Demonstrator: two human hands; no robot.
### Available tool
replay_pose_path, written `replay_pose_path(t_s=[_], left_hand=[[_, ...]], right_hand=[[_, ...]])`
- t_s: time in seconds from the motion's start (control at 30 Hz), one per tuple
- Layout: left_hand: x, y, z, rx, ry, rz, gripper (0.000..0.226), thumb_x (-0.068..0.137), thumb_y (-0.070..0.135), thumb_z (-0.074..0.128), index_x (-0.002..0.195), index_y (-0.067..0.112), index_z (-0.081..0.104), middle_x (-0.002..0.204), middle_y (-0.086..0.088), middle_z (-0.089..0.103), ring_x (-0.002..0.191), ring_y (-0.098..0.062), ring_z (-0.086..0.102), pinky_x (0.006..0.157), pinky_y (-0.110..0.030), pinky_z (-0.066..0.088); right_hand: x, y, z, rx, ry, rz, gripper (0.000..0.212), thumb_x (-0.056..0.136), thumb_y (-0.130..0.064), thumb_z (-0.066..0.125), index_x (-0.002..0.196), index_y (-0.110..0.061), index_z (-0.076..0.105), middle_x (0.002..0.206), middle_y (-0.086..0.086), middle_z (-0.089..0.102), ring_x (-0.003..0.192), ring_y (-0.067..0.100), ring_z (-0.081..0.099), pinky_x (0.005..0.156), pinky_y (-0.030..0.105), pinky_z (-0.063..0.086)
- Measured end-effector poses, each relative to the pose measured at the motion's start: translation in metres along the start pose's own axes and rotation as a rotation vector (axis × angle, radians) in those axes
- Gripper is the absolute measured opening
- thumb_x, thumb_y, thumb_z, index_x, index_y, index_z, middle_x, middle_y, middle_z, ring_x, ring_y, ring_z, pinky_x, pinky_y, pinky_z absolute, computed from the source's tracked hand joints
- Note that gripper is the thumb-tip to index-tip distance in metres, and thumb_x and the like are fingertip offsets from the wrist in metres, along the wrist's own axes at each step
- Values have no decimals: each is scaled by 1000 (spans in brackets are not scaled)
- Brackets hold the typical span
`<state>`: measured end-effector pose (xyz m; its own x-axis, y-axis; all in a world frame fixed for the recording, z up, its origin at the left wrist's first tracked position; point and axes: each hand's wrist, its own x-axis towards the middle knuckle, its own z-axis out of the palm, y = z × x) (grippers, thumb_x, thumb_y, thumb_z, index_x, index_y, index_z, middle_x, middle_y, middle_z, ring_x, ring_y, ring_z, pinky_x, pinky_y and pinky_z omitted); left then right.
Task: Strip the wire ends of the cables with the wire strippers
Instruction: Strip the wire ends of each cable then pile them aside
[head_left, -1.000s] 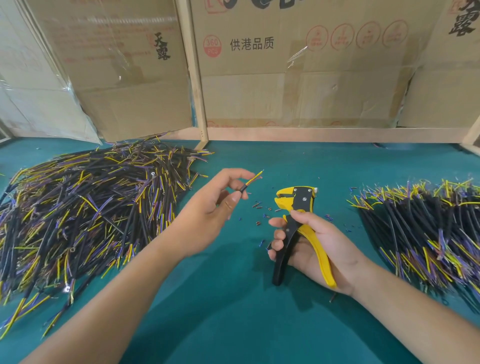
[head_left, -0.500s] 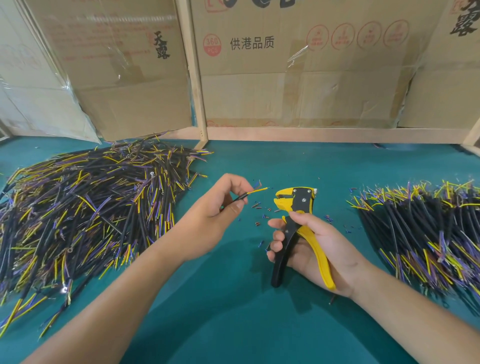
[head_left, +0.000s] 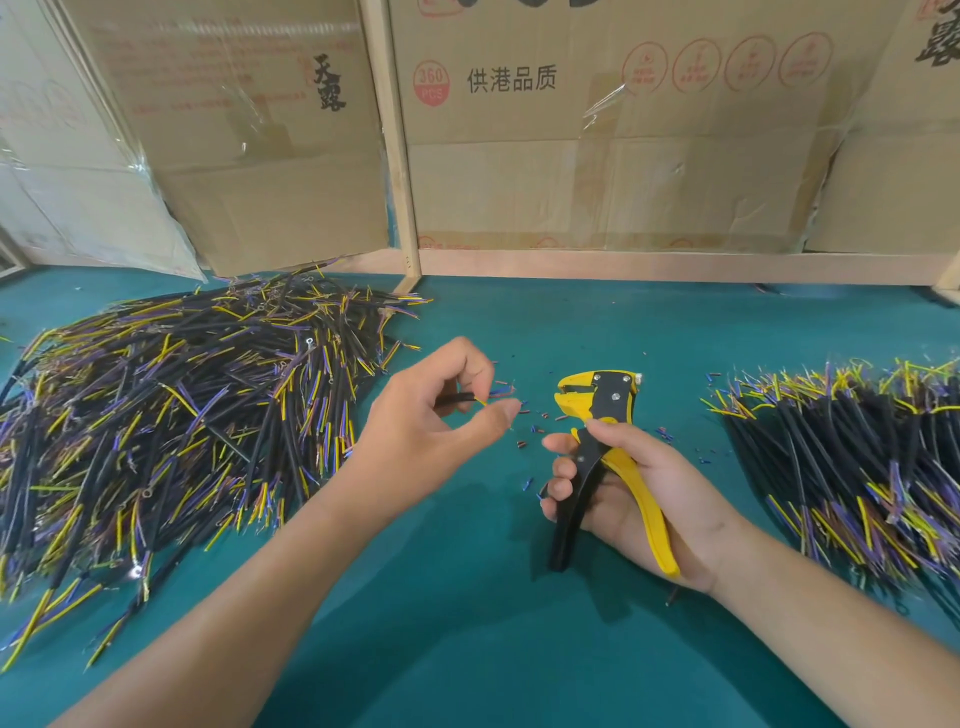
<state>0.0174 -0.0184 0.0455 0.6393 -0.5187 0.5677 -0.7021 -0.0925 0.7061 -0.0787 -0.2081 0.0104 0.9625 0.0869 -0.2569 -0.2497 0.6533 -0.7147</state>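
My left hand (head_left: 431, 415) pinches one black cable (head_left: 457, 398) between thumb and fingers. Its little yellow and purple wire ends poke out toward my right hand (head_left: 639, 493). My right hand is curled around the handles of the yellow and black wire strippers (head_left: 602, 447), and their head points up and away from me, just right of the cable's tip. Tiny cut bits (head_left: 535, 421) lie on the green surface (head_left: 467, 623) between my grips. A big cable pile (head_left: 171, 415) sits left of my left hand; another pile (head_left: 852, 457) sits right of my right hand.
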Motion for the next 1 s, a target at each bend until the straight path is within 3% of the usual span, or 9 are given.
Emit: replay_pose_path(t_s=[0.1, 0.23, 0.43, 0.63, 0.83, 1.0], left_hand=[[-1, -2, 2, -8, -13, -19, 18, 82, 31, 64, 81, 28, 46, 68, 16, 43, 63, -8, 38, 61, -21, 34], [-2, -2, 5, -45, -56, -34, 11, 85, 29, 58, 86, 31, 48, 68, 16, 45, 61, -14, 32, 57, -28, 30], [-3, 1, 6, 120, -14, 95, 9, 87, 25, 50, 91, 33, 51, 77, 20, 52, 60, -9, 37, 58, -18, 32], [-4, -1, 7, -11, -40, 53, 11, 93, 29, 47, 99, 32, 39, 78, 1, 45, 64, -34, 35, 56, -43, 34], [-5, -1, 3, 173, -28, 157, 5, 93, 19, 42, 97, 22, 43, 73, 17, 43, 58, -7, 34, 55, -14, 27], [-5, -1, 4, 169, 22, 174, 11, 95, 17, 40, 96, 28, 42, 74, 14, 43, 59, -6, 35, 56, -13, 29]], right_hand=[[0, 0, 1, -5, 8, -1, 45, 88, -32, 62, 114, 4, 62, 78, 13, 52, 67, 26, 54, 72, 44, 56], [0, 0, 2, -5, 12, 1, 46, 87, -33, 62, 114, 4, 61, 77, 12, 51, 67, 26, 53, 72, 44, 56], [-2, 0, 2, 0, 3, 1, 43, 88, -32, 60, 114, 3, 60, 78, 12, 51, 68, 27, 53, 72, 44, 56], [-1, -1, 2, 8, -5, 4, 42, 91, -32, 59, 115, 3, 60, 78, 13, 52, 67, 28, 54, 72, 44, 57], [1, 0, -1, 10, -14, 6, 43, 89, -31, 62, 115, 3, 61, 79, 13, 52, 68, 27, 54, 73, 44, 56], [1, 0, -3, 9, -19, 4, 45, 88, -31, 63, 117, 3, 60, 79, 13, 52, 68, 27, 54, 74, 45, 56]])
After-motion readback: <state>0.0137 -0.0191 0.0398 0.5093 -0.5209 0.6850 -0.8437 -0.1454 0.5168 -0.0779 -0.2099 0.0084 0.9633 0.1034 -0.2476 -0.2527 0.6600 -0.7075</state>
